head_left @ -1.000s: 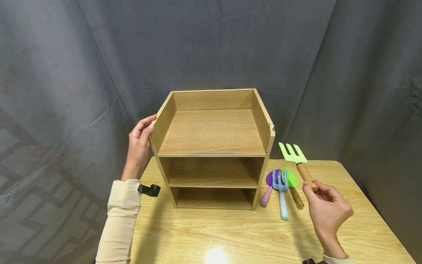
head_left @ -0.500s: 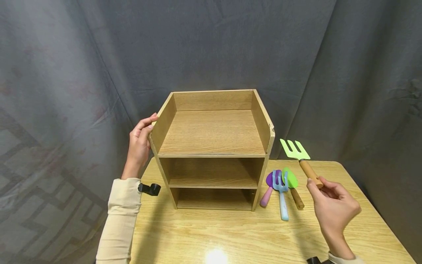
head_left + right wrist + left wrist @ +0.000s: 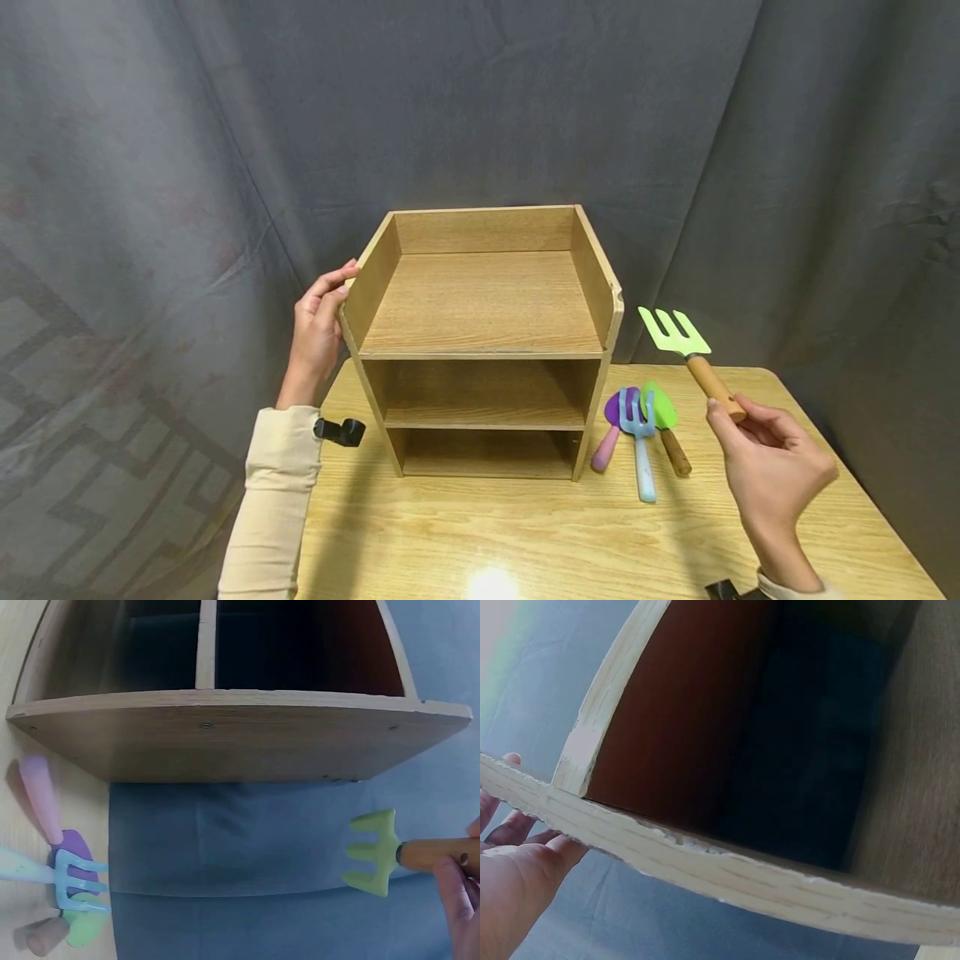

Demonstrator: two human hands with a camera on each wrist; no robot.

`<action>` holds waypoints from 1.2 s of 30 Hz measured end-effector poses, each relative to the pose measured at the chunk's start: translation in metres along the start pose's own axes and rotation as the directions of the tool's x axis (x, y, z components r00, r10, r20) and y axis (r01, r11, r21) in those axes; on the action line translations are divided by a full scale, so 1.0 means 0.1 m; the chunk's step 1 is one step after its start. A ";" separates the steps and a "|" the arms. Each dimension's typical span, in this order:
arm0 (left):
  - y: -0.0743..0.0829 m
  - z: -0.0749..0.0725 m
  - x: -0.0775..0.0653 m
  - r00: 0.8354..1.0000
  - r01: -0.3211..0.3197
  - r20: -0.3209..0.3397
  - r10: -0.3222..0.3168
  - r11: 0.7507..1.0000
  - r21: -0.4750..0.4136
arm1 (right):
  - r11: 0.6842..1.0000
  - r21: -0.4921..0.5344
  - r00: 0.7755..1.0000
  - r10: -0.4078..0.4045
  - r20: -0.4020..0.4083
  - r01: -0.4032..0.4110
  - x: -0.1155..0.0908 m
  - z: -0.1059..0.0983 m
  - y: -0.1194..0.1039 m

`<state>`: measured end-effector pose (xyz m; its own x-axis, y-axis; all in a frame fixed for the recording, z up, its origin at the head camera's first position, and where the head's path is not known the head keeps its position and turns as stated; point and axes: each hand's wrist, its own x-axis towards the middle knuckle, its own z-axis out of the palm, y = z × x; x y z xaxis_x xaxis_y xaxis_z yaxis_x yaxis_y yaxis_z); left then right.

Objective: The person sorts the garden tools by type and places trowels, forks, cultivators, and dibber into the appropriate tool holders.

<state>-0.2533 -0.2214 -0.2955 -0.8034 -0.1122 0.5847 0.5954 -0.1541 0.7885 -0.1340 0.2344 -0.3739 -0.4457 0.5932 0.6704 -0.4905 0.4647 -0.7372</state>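
Observation:
My right hand pinches the end of the wooden handle of a light green hand fork, holding it above the table with its three tines pointing up and away. In the right wrist view the same fork hangs off to the side of the wooden shelf unit. My left hand holds the upper left edge of the shelf unit, thumb in front and fingers around the outer face. The left wrist view shows that hand at the board's edge, its fingers partly hidden behind the panel.
Right of the unit, a blue hand fork lies on the table between a purple trowel with a pink handle and a green trowel with a wooden handle. A grey curtain hangs behind.
My right hand has moved right and slightly up in the head view, carrying the green hand fork with it. The left hand stays on the shelf unit's edge.

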 end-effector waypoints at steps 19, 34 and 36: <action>-0.02 0.00 0.02 1.000 0.013 -0.008 -0.013 1.000 0.022 | 0.998 -0.031 0.999 -0.050 0.009 0.050 0.17 -0.05 -0.24; -0.03 0.04 0.01 1.000 -0.010 -0.011 0.010 1.000 -0.027 | 0.995 0.101 0.998 -0.009 -0.055 0.015 0.27 -0.01 -0.53; -0.03 0.04 0.01 1.000 -0.012 -0.010 0.011 1.000 -0.026 | 0.994 0.108 0.998 -0.010 -0.055 0.016 0.28 0.00 -0.59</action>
<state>-0.2560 -0.2172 -0.2962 -0.7965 -0.1239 0.5918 0.6045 -0.1779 0.7764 -0.1180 0.2236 -0.3118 -0.3990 0.6237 0.6721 -0.5757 0.4001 -0.7131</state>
